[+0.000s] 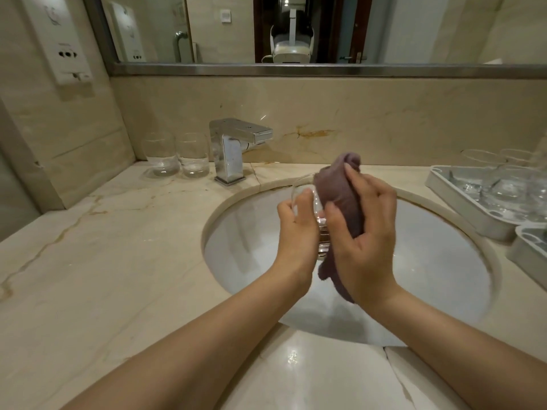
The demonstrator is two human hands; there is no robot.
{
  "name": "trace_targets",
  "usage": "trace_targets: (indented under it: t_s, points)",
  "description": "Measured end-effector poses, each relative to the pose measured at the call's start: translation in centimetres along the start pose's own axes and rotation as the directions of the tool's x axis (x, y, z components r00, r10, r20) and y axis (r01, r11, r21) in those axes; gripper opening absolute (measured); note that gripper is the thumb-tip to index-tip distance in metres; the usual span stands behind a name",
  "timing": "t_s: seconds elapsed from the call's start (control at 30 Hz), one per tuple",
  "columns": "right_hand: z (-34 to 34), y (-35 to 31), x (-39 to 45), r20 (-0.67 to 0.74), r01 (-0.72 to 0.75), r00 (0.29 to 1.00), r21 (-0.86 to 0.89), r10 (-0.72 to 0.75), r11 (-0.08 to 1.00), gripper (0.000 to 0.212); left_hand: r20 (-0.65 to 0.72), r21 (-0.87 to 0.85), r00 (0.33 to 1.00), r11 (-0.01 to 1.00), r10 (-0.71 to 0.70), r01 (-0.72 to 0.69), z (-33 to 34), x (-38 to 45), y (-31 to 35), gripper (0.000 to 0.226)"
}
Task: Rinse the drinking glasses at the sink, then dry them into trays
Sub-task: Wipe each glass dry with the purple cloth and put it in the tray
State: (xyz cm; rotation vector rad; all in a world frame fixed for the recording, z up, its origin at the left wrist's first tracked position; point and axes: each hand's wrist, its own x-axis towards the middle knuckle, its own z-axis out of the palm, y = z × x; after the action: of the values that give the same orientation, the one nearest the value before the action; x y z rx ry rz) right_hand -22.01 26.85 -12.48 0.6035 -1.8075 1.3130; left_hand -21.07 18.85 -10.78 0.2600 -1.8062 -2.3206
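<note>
- Right now I am in the drying step: my left hand (296,224) grips a clear drinking glass (306,199) over the sink basin (251,232), and my right hand (365,232) is clenched around a mauve cloth (340,187) pressed against the glass.
- Orientation, as far as I can judge: the glass is tipped, its rim toward the faucet (233,149) and up-left, its thick base down toward my wrists, so its long axis runs roughly away from me (the clear wall blurs against the basin, so the exact tilt is uncertain).
- The cloth wraps the right side of the glass and bunches up above my fingers; a tail hangs below my palm. Whether any of it is tucked inside the glass, I cannot tell.
- Two more tumblers (177,158) stand upright on the counter left of the faucet, just beside each other, not yet handled by the look of it.
- On the right, a grey compartment tray (461,199) already holds several glasses; a second tray (527,250) sits nearer me at the frame edge.
- Next, I judge, the glass needs turning in the left hand while the cloth wipes round, then a carry rightward into a free tray compartment, with a firm hold since wet glass slips.
</note>
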Motion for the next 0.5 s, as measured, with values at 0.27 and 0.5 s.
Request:
trace_targets:
  t_s: [0.27, 0.5]
  points:
    - [-1.4, -0.1, 2.7, 0.140, -0.666, 0.679, 0.530, 0.721, 0.525, 0.019, 0.132, 0.104, 0.984, 0.986, 0.120, -0.134, 0.6, -0.8, -0.2, 0.066]
    - [-1.9, 0.4, 3.2, 0.309, -0.815, 0.464, 0.515, 0.830, 0.264, 0.028, 0.202, 0.276, 0.978, 0.956, 0.042, -0.098, -0.2, -0.1, -0.3, 0.097]
